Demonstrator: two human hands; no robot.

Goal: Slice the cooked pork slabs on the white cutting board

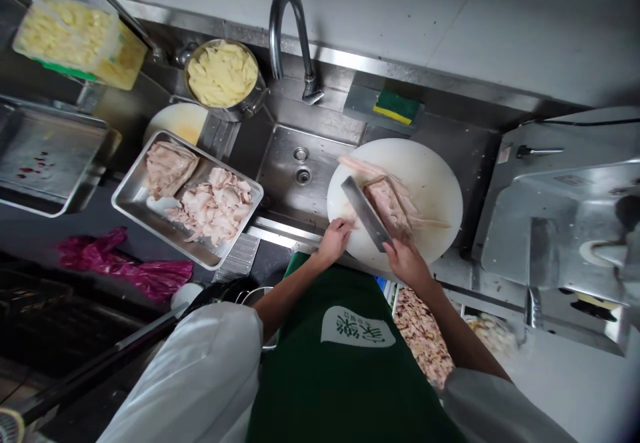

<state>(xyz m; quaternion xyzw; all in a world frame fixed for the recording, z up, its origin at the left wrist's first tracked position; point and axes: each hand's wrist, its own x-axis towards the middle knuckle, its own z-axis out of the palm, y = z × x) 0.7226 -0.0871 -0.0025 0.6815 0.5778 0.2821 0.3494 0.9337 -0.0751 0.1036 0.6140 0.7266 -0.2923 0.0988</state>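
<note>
A round white cutting board [435, 176] carries a block of pale cooked meat [387, 203] and several trimmed strips [429, 223]. My right hand [407, 264] grips a cleaver [367, 215], its broad blade slanting along the left side of the block. At the board's left edge, my left hand [336, 239] has its fingers drawn together against pale meat slices [349, 213]; how much they hold is partly hidden. To the left, a metal tray [125, 196] holds a larger meat piece [171, 168] and a heap of sliced meat [214, 206].
A sink [283, 153] with a curved faucet [290, 3] lies left of the board. Behind the board sits a sponge [397, 107]. A pot of pale yellow slices [223, 74] stands back left. A metal slicing machine [555, 216] is at right, and another tray [50, 163] far left.
</note>
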